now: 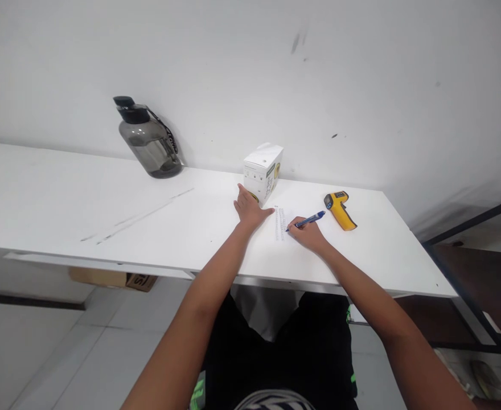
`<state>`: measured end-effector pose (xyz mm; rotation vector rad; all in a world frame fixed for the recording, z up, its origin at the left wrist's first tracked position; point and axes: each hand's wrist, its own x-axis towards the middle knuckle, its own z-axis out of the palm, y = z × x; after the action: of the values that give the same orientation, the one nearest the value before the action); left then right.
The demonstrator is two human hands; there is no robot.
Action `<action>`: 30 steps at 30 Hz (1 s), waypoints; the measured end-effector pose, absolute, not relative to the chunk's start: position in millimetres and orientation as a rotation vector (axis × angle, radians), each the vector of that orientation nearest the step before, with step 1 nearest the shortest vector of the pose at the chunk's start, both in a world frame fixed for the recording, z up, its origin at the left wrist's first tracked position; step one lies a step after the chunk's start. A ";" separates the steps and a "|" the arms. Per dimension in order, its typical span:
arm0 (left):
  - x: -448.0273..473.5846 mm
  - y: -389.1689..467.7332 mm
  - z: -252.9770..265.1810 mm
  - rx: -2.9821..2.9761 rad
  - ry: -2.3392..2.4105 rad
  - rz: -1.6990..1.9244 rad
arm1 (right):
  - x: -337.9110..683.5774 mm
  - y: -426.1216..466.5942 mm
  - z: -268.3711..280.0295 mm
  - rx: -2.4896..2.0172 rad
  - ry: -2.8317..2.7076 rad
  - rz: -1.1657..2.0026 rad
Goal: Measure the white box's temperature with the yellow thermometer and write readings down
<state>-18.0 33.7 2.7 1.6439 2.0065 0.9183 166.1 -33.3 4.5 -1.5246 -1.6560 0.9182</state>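
Note:
A blue pen [311, 219] is gripped in my right hand [309, 234], its tip down at rows of small handwriting [279, 223]. The writing seems to be on white paper, whose edges I cannot make out against the white tabletop. My left hand [250, 209] lies with fingers spread and thumb stretched toward the writing. Just beyond its fingers stands a white printed box [259, 176] with a green and yellow side. Whether the fingers touch the box I cannot tell. Right of my right hand lies a yellow and black infrared thermometer [342, 212].
A grey see-through water bottle [150, 142] with a black lid stands at the back left of the white table [105, 205], near the wall. A cardboard box [114, 279] is below the table on the left. A dark-framed rack [481, 267] stands at the right.

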 end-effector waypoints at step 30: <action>-18.2 33.2 3.6 1.658 2.012 0.905 | 168.0 -32.2 0.7 -1.507 -1.661 0.929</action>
<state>-18.2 33.2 3.6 1.6577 2.0121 0.9051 168.0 -32.2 0.7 -1.5069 -1.6607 0.9293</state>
